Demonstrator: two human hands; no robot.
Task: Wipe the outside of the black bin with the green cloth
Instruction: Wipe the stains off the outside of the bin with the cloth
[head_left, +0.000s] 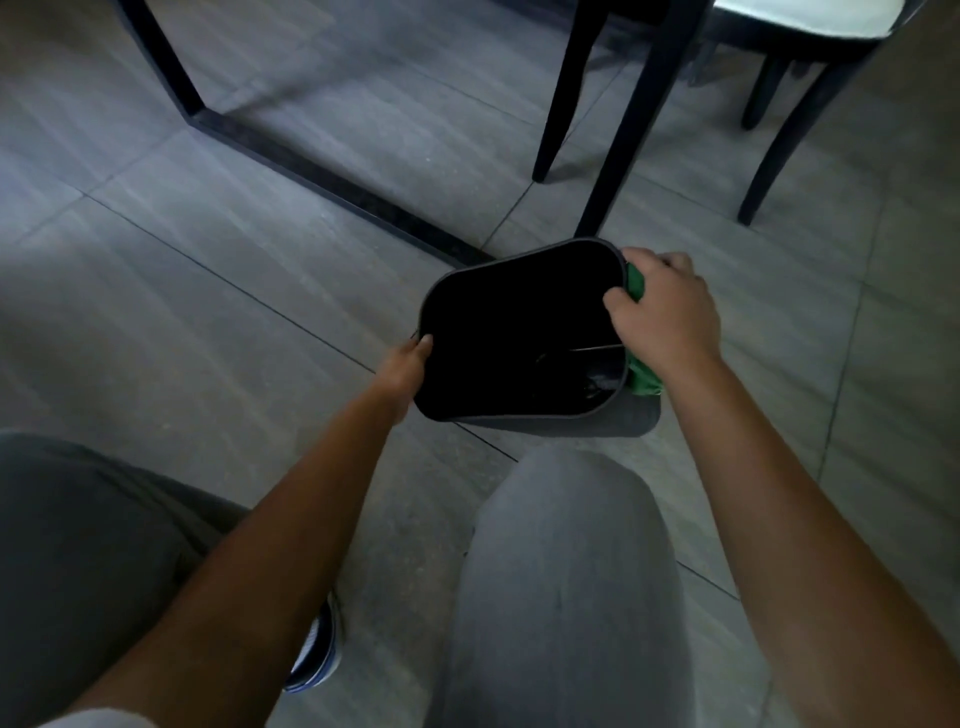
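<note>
The black bin (519, 332) stands on the grey tiled floor in front of my knees, its open mouth facing up at me. My left hand (408, 361) grips the bin's left rim. My right hand (662, 306) presses the green cloth (644, 376) against the outside of the bin's right wall. Only two bits of the cloth show, one by my fingers near the rim and one under my wrist. The bin's inside is dark, with something thin and shiny at the bottom.
A black table frame (322, 171) runs across the floor behind the bin. Chair legs (623, 130) stand just beyond the bin, and a chair with a white seat (810, 21) is at the top right. My knees (566, 571) fill the foreground.
</note>
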